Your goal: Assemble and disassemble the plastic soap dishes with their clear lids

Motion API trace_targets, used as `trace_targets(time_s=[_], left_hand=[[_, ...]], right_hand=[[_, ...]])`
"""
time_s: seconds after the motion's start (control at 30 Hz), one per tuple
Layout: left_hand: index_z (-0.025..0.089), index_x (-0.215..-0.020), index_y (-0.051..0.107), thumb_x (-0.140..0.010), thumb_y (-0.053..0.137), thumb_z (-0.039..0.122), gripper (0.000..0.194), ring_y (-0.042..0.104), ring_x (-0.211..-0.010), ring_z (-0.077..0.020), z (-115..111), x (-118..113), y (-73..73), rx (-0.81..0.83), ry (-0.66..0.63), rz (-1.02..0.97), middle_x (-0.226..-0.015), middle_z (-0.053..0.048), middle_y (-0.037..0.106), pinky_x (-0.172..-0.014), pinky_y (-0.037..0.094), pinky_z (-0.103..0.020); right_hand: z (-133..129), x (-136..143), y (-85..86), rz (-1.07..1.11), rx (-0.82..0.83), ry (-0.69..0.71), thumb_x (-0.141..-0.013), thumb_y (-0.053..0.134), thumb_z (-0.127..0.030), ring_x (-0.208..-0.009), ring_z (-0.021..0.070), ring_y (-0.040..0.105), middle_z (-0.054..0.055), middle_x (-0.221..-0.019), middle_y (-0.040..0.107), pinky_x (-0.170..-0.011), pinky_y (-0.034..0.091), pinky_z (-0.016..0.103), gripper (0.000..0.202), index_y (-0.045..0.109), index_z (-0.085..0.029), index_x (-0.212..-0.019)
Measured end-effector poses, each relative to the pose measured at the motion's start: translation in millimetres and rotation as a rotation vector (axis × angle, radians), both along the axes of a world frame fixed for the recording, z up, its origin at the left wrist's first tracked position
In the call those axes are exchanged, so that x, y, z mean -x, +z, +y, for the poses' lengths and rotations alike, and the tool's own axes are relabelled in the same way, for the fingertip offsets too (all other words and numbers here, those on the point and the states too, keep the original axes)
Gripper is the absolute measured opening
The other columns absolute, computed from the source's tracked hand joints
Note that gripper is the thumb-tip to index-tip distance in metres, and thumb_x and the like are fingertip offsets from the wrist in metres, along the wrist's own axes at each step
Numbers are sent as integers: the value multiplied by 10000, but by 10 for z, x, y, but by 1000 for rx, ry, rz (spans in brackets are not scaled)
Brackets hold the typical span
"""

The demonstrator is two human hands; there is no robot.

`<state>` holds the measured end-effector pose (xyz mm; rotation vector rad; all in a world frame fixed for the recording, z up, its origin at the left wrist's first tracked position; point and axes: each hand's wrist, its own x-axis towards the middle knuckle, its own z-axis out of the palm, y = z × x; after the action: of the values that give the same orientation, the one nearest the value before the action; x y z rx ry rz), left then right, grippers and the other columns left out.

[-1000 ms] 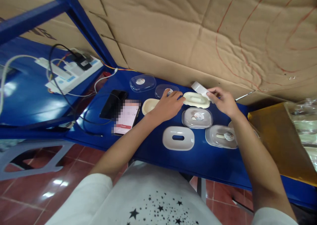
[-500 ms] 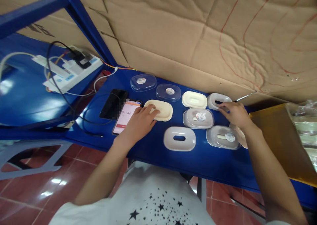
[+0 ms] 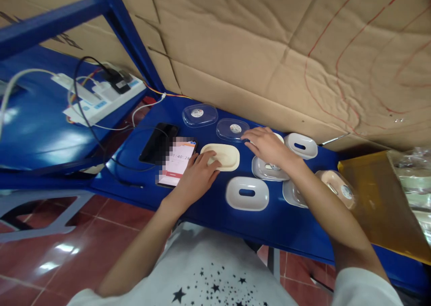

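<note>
My left hand (image 3: 202,173) rests its fingertips on the near left part of a cream oval tray (image 3: 230,157), fingers apart. My right hand (image 3: 267,145) reaches over the table with fingers spread, its fingertips at the right edge of a clear lid (image 3: 227,129); it holds nothing visible. Another clear lid (image 3: 198,116) lies further left. Under my right hand and forearm, a cream dish and a lidded white dish (image 3: 262,169) are partly hidden. A white slotted dish (image 3: 247,201) sits in front, and a second white slotted dish (image 3: 305,147) at the back right.
Left of the tray lie a lit phone (image 3: 180,162) and a dark phone (image 3: 158,142). A power strip (image 3: 107,101) with cables is at far left. A peach lidded dish (image 3: 336,189) stands near an open carton (image 3: 380,202) at right. Cardboard (image 3: 235,50) lines the back.
My right hand has let go of the white slotted dish at the back right and moved left to the clear lid. My left hand stays on the cream tray. The view has shifted slightly.
</note>
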<state>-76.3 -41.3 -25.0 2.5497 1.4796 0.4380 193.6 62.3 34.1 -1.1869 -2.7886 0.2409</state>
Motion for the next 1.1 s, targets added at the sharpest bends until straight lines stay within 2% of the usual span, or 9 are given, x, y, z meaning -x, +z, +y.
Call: trace_targets(time_s=[0.17, 0.3, 0.43, 0.5, 0.6, 0.73, 0.8, 0.97, 1.1], left_hand=[[184, -1264, 706, -1039, 580, 152, 260, 612, -1364, -373, -142, -46, -39, -33, 27, -35, -1536, -197, 582, -1131, 515, -585], [197, -1197, 707, -1064, 572, 178, 190, 657, -1318, -350, -190, -71, -54, -46, 63, -89, -1488, -166, 645, -1052, 556, -548], [205, -1206, 697, -1083, 583, 233, 169, 681, -1288, -326, -223, -57, -27, -63, 95, -138, -1460, -148, 677, -1000, 565, -505], [198, -1187, 697, -1078, 590, 222, 155, 689, -1272, -326, -252, -44, -15, -61, 96, -120, -1455, -147, 682, -990, 561, -503], [193, -1153, 700, -1068, 596, 198, 135, 691, -1262, -331, -293, -35, -17, -51, 72, -97, -1447, -147, 686, -982, 555, -508], [197, -1137, 707, -1063, 605, 198, 126, 692, -1244, -334, -299, -41, -37, -41, 46, -96, -1443, -146, 687, -985, 548, -522], [204, -1128, 709, -1061, 612, 201, 118, 689, -1249, -333, -303, -39, -44, -29, 12, -105, -1436, -139, 690, -992, 548, -524], [229, -1160, 678, -1063, 580, 167, 151, 677, -1265, -328, -441, -15, -69, 49, -150, -159, -1460, -128, 663, -998, 563, -541], [248, -1372, 571, -1048, 618, 185, 333, 609, -1372, -347, -624, 9, -104, 112, -170, -314, -1559, -161, 537, -1045, 595, -559]], right_hand=[[264, 239, -163, -41, -16, -11, -1036, 554, -178, -1467, 389, 533, 225, -1610, 555, -1153, 434, 577, 452, 599, -129, -1483], [236, 310, -114, -24, -17, -2, -1060, 529, -199, -1504, 387, 505, 236, -1627, 530, -1187, 428, 590, 461, 581, -121, -1511], [-310, 287, 102, 43, -62, 68, -1109, 486, -244, -1434, 339, 576, 185, -1526, 637, -1162, 469, 547, 373, 640, -162, -1439], [-744, 224, 171, 24, -64, 84, -1113, 531, -319, -1244, 317, 683, 155, -1312, 752, -1078, 526, 513, 299, 712, -166, -1295], [-1390, 104, 114, -40, 24, 83, -1063, 655, -401, -1093, 295, 725, 112, -1163, 785, -982, 575, 488, 292, 723, -169, -1226], [-1955, -31, -65, -21, -21, 16, -1039, 644, -148, -1071, 282, 744, 98, -1206, 795, -915, 598, 474, 290, 686, -155, -1326], [-2117, -84, -56, 52, -9, -64, -1040, 610, -94, -1072, 267, 747, 81, -1227, 796, -915, 596, 475, 373, 653, -194, -1398], [-2314, -110, 114, 202, -40, -303, -1042, 642, -143, -1054, 304, 766, 36, -1221, 806, -890, 579, 530, 649, 473, -390, -1618], [-2254, 37, 19, 183, -94, -314, -1043, 620, -115, -1038, 320, 775, 44, -1232, 809, -927, 540, 561, 758, 354, -409, -1689]])
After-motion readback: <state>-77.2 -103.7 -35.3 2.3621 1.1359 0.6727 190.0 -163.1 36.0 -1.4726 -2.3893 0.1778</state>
